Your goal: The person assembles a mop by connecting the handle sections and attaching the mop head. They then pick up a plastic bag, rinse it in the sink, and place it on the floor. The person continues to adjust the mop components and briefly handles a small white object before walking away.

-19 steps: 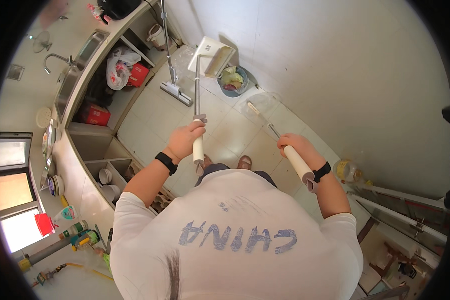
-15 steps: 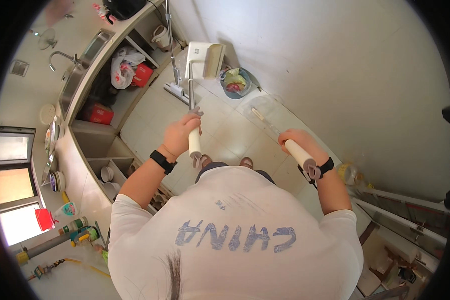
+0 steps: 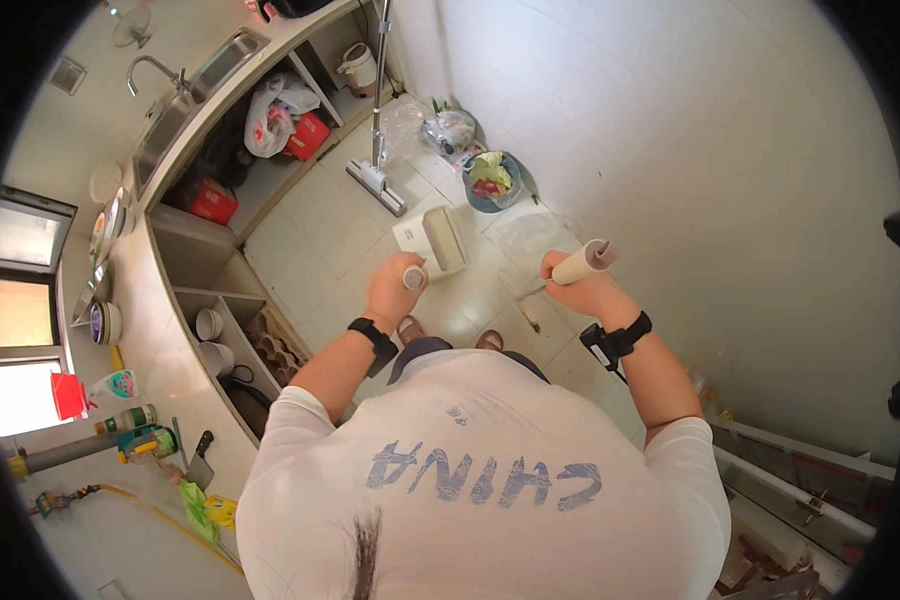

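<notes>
My left hand [image 3: 395,290] is closed around the handle of a white dustpan [image 3: 410,236], seen nearly end-on. The pan's wide body is low over the tiles, just beyond my feet; whether it touches the floor I cannot tell. My right hand [image 3: 588,292] is wrapped round the pale grip [image 3: 576,264] of a broom. Its narrow head [image 3: 522,303] is low over the floor, to the right of the dustpan and apart from it.
A floor mop [image 3: 374,180] stands beyond the dustpan. A lined bin [image 3: 492,182] and a plastic-covered bundle [image 3: 448,130] sit along the wall. Open cabinets with bags and bowls [image 3: 210,322] line the left, below a counter with a sink [image 3: 202,85] and a cleaver [image 3: 201,460].
The dustpan has come away from the wall toward my feet, uncovering the plastic-covered bundle. The broom head has moved nearer to me, and its handle now points up and away.
</notes>
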Tool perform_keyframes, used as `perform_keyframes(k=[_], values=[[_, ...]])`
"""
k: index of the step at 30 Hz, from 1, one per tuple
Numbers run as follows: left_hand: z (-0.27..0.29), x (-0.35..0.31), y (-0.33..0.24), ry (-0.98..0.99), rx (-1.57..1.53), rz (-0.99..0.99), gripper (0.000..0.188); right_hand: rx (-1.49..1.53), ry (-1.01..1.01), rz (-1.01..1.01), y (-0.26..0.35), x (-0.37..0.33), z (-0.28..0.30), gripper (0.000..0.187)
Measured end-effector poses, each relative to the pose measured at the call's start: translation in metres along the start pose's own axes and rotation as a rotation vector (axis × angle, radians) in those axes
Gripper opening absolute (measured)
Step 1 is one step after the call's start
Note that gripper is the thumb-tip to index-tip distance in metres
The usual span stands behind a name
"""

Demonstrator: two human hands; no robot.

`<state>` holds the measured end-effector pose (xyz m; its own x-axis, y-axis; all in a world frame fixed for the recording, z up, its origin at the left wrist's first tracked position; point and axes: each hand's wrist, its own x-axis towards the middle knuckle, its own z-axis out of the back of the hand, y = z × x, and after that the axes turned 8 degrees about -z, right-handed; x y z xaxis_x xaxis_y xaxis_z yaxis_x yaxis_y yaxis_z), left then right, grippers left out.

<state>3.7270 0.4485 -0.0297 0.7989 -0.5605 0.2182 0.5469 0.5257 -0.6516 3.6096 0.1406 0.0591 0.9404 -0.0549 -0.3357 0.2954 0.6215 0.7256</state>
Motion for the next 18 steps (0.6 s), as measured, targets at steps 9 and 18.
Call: perform_keyframes(k=[9, 18], values=[[-0.023, -0.017, 0.072, 0.039, -0.168, 0.322, 0.027, -0.048, 0.164, 0.062, 0.059, 0.043, -0.017, 0.019], [-0.028, -0.04, 0.054, 0.314, -0.23, 0.328, 0.056, -0.131, 0.169, 0.464, 0.103, 0.098, -0.048, 0.012]])
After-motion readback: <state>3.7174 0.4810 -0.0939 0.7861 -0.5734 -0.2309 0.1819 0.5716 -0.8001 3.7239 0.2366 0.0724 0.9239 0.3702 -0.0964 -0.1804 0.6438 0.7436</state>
